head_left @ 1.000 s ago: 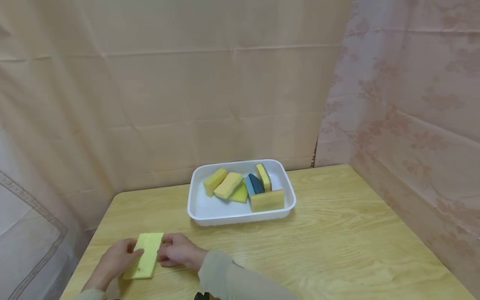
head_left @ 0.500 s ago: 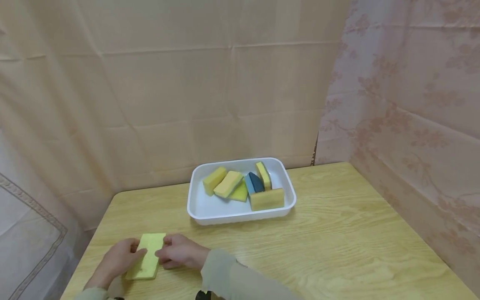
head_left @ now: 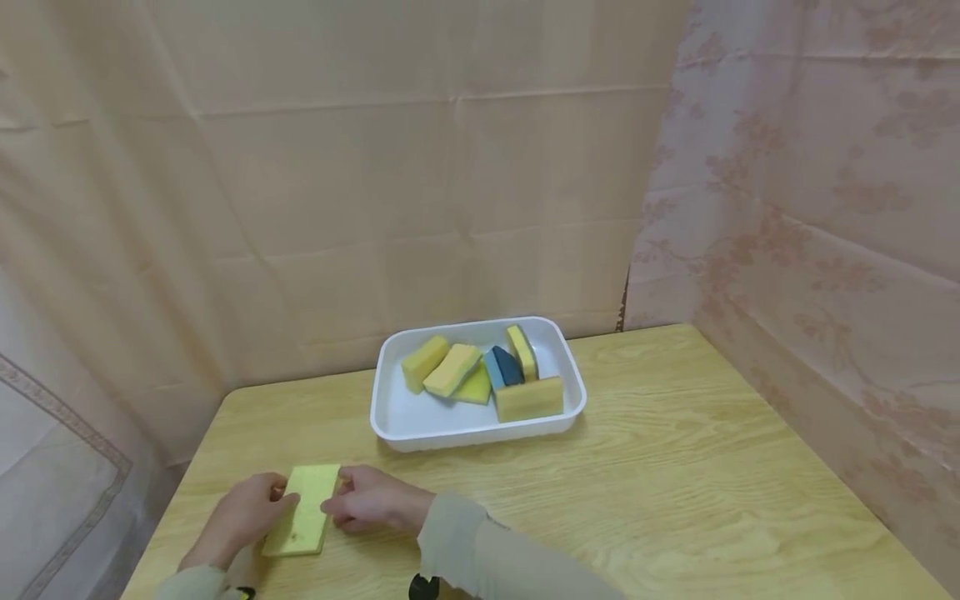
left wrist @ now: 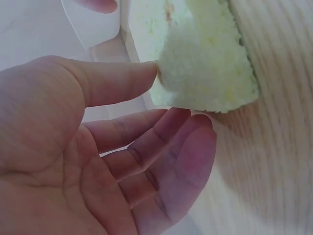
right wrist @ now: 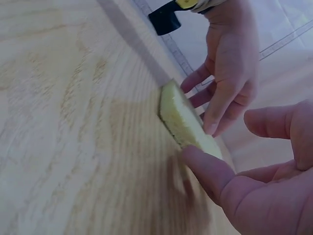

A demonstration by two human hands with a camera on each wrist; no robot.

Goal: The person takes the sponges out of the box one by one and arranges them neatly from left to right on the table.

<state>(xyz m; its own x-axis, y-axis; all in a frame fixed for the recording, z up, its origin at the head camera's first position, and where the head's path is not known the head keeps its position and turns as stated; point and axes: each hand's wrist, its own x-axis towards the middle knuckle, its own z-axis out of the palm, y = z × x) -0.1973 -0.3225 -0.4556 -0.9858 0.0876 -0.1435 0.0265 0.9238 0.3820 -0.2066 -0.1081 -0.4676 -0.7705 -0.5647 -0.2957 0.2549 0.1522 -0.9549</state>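
A flat yellow sponge (head_left: 306, 510) lies on the table at the front left, with a small dark mark near its close end. At its left edge my left hand (head_left: 243, 512) holds it, the thumb resting on the top face. Seen from the left wrist, the fingers (left wrist: 171, 152) curl by the sponge's edge. My right hand (head_left: 375, 500) holds the right edge near the far corner; in the right wrist view its thumb (right wrist: 208, 169) touches the sponge's side. The sponge's underside is hidden.
Behind the hands stands a white tray (head_left: 420, 435) with several sponges in it, mostly yellow, among them a blue one with a dark side (head_left: 506, 367). The wooden table (head_left: 675, 467) runs up to a beige curtain (head_left: 420, 208) at the back and a floral cloth (head_left: 810, 292) at the right.
Both hands and the sponge have shifted a little to the right across the table. The view has turned slightly, and the tray's contents are unchanged.
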